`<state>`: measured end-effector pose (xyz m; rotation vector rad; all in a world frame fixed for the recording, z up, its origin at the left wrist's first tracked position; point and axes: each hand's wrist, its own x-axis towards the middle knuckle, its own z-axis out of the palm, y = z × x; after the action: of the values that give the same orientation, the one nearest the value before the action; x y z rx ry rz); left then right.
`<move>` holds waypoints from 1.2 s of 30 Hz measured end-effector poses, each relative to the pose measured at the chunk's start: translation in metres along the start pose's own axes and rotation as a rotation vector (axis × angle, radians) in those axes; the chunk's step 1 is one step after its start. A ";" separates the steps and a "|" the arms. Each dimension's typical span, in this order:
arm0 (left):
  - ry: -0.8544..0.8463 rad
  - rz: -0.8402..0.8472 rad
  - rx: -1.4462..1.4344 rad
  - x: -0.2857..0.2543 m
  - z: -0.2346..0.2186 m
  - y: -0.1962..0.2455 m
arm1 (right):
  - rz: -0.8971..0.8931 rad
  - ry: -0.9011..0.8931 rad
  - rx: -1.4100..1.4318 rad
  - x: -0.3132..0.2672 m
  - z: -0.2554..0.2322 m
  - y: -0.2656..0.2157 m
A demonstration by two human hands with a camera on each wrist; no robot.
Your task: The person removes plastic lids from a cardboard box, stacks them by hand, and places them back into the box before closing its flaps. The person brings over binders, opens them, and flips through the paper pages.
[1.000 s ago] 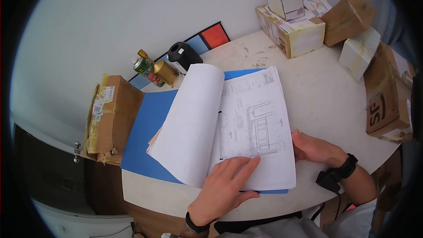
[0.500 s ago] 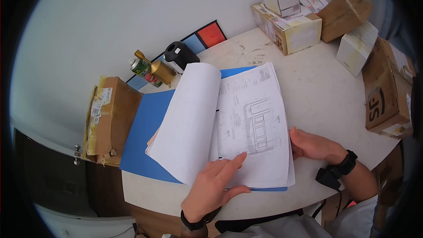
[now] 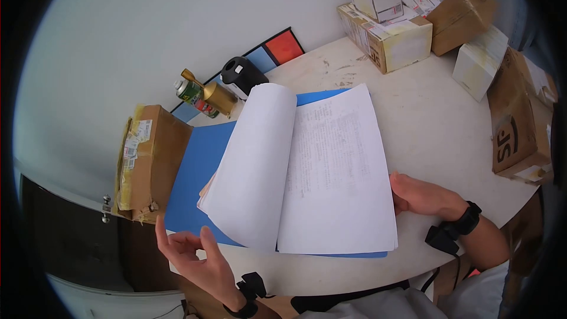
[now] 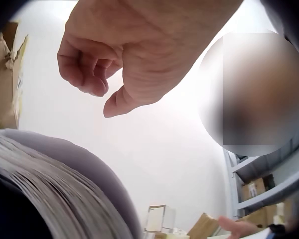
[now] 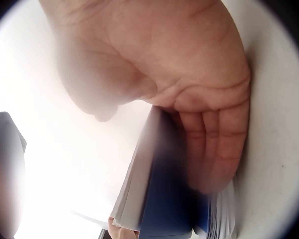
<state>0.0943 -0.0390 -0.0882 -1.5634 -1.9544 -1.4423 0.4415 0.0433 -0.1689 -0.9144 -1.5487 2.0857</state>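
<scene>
A blue folder (image 3: 198, 171) lies on the white table with a thick stack of papers in it. Turned sheets (image 3: 251, 171) bulge in a curl on the left side. The right-hand page (image 3: 333, 212) lies flat and shows faint lines of text. My left hand (image 3: 201, 263) is raised left of the folder's front edge, fingers loosely bent and holding nothing. Along the folder's right edge rests my right hand (image 3: 422, 195), thumb up. In the right wrist view its straight fingers (image 5: 214, 144) lie against the blue cover (image 5: 164, 199), fingertips partly blurred.
A worn cardboard box (image 3: 156, 159) stands to the left. Behind the folder are a spray can (image 3: 195, 97), a gold-coloured container (image 3: 220, 99) and a black cylindrical holder (image 3: 245, 74). Several parcel boxes, including a white-sided one (image 3: 407, 47), are piled at the back right of the table (image 3: 425, 124).
A page with a technical drawing has gone from the right side, and a text page shows there now. My left hand has moved left off the papers. The right hand stays put.
</scene>
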 end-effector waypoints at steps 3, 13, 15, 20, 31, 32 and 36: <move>-0.770 0.231 -0.165 -0.008 0.010 0.042 | -0.010 0.067 0.006 -0.001 0.004 -0.001; -1.114 0.593 -0.153 -0.016 0.046 0.050 | 0.007 0.034 0.026 -0.001 -0.001 0.002; -1.136 0.596 -0.185 -0.017 0.047 0.049 | 0.009 0.034 0.024 -0.003 0.000 0.000; -1.051 0.590 -0.201 -0.017 0.046 0.045 | -0.003 0.082 0.035 -0.004 0.006 -0.006; -0.184 -0.353 0.018 -0.006 -0.018 -0.061 | -0.085 0.010 0.019 0.001 0.003 -0.006; -0.183 -0.355 0.023 -0.005 -0.026 -0.073 | -0.101 -0.002 0.053 0.002 0.003 -0.005; -0.362 -0.593 -0.037 -0.007 -0.032 -0.096 | -0.072 0.013 0.023 0.000 0.005 -0.011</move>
<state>0.0042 -0.0629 -0.1288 -1.3963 -2.7959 -1.4642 0.4372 0.0434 -0.1573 -0.8499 -1.5257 2.0392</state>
